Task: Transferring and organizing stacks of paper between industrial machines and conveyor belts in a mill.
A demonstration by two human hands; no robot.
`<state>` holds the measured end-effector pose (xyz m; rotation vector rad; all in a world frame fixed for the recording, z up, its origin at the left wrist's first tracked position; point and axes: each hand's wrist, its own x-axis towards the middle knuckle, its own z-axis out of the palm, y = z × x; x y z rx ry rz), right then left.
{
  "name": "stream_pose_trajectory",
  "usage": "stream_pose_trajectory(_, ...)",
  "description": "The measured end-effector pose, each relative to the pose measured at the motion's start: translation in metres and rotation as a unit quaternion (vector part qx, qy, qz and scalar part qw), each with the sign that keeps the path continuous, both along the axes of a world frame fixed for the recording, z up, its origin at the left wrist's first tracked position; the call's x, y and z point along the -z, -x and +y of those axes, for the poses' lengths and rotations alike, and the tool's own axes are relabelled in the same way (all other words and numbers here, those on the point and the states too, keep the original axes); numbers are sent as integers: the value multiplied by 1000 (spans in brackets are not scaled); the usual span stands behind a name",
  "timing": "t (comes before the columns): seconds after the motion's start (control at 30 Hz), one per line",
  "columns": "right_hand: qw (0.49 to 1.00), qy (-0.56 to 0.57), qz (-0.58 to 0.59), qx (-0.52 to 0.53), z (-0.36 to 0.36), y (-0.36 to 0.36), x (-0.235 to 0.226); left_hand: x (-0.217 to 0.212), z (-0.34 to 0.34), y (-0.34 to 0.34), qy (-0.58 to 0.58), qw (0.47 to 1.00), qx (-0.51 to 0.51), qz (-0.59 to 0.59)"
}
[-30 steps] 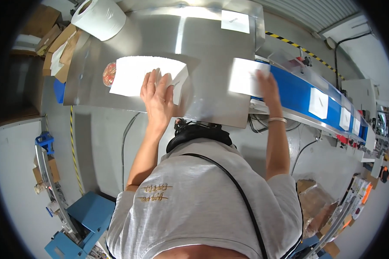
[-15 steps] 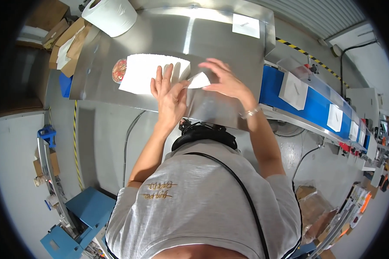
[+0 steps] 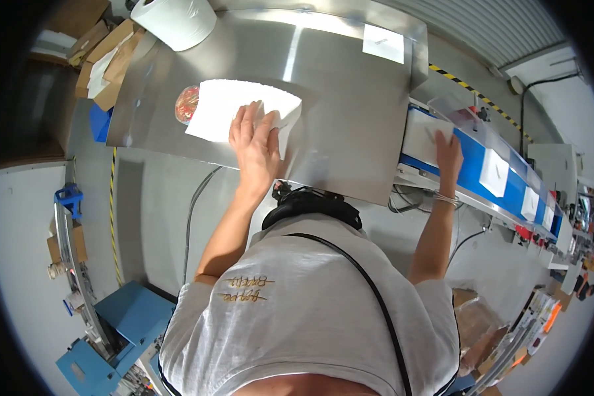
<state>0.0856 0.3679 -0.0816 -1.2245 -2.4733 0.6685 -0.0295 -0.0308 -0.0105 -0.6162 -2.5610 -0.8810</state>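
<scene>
My left hand [image 3: 252, 142] lies on a thick stack of white sheets [image 3: 221, 115] near the steel table's front edge. Its fingers are stretched over the stack's right part, slightly bent. At the stack's left end sits a round, clear-wrapped bundle [image 3: 187, 104] with red in it. My right hand [image 3: 449, 157] is over the near end of the blue conveyor belt, its fingers on the right edge of a flat white sheet [image 3: 424, 135] there. Slight blur and the hand itself hide part of that grip.
More white sheets [image 3: 494, 173] lie spaced along the blue belt [image 3: 467, 155], beside a clear guard. A white roll [image 3: 175, 23] stands at the table's far left, near open cardboard boxes [image 3: 112, 66]. Another sheet [image 3: 383, 43] lies at the table's far right corner.
My right hand has moved from the stack to the conveyor with a white sheet. Sheets on the belt have shifted away along it. My left hand stays on the stack, its fingers more bent.
</scene>
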Motion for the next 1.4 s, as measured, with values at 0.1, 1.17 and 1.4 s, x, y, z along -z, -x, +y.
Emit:
stream_pose_trajectory(0.1,951,-307,22,-23,-21,10,-10,-1,1,1,-2,1000,-3,27)
stream_pose_trajectory(1.17,975,-191,41,-111,-35,29,-23,7,-11,13,12,998,-23,49)
stream_pose_trajectory(1.4,824,108,120,-543,-208,130,-35,-10,-13,11,25,999,48,-2)
